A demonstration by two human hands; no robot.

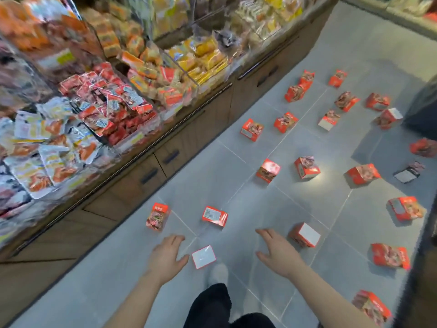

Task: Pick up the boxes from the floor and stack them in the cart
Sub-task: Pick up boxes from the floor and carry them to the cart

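My left hand [168, 253] open, fingers spread, empty, thumb just beside nearest box [203, 256], white face up on grey floor [236, 174]. My right hand [275, 253] open, empty; white-sided box [305, 235] just past its fingertips. Other boxes scattered beyond.

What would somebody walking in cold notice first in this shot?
Red boxes scattered over the grey tiled floor, filling the right half of the view. At the bottom, the left hand and right hand reach down, open and empty, either side of a white-faced box. Along the left runs a shelf piled with packaged snacks.
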